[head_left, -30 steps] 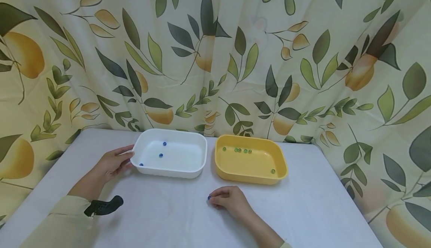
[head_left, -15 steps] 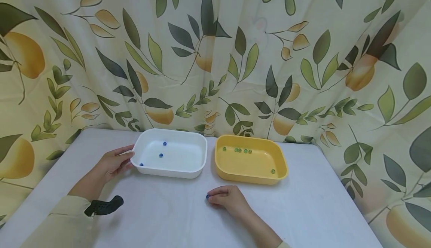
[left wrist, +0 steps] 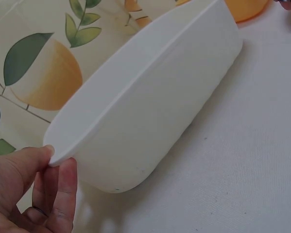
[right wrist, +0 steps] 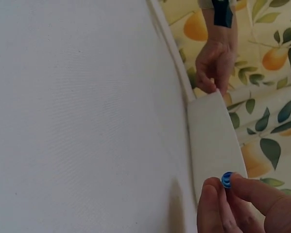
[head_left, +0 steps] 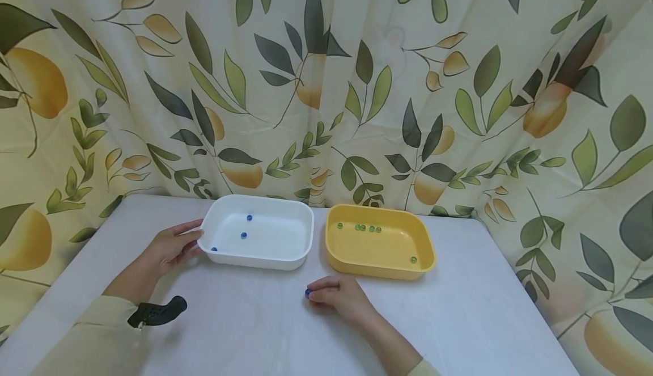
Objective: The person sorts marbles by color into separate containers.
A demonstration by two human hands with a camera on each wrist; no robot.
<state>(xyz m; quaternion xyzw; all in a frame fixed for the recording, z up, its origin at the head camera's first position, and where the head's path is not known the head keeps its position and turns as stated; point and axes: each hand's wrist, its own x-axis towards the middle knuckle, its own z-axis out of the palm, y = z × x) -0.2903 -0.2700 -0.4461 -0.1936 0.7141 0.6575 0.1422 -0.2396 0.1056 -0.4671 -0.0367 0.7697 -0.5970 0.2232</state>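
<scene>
My left hand [head_left: 173,249] pinches the left rim of a white tray [head_left: 260,263], thumb on top and fingers beneath the lip, as the left wrist view shows. Inside that tray lie three blue marbles, one of them a marble [head_left: 244,235] near the middle. Between the thumb and fingertips of my right hand [head_left: 340,298] is another blue marble [right wrist: 227,180], swirled with lighter blue. This hand is over the table in front of the gap between the two trays. A yellow tray [head_left: 377,269] holds several green marbles [head_left: 372,229].
Both trays stand side by side on a white-clothed table [head_left: 245,330], near its back edge. Behind them hangs a curtain [head_left: 326,81] printed with leaves and fruit. A black band [head_left: 158,312] sits on the left wrist.
My right hand has shifted a little left and toward the trays, carrying the blue marble. The left hand, both trays and the marbles in them stay where they were.
</scene>
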